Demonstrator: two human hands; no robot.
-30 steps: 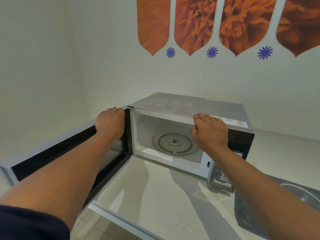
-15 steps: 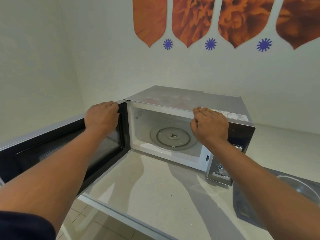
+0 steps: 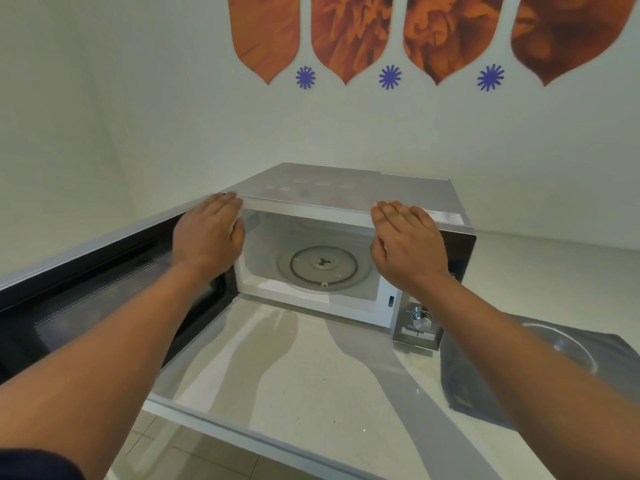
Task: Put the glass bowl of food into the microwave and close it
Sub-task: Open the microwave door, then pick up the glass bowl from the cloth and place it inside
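Note:
A silver microwave stands on the white counter with its door swung wide open to the left. Inside, the glass turntable lies bare. My left hand is flat, fingers extended, at the top left corner of the opening near the door hinge. My right hand is also flat, hovering in front of the top right edge of the opening. Neither holds anything. A glass bowl sits on a grey cloth at the right, partly hidden behind my right forearm; its contents cannot be seen.
The grey cloth lies right of the microwave's control panel with its knob. The white counter stretches in front of the opening; its front edge drops to a tiled floor. Walls close in behind and left.
My left hand let go of the door's top edge and moved right to the opening's corner, fingers straightening. My right hand loosened from the top edge and flattened. The view shifted slightly.

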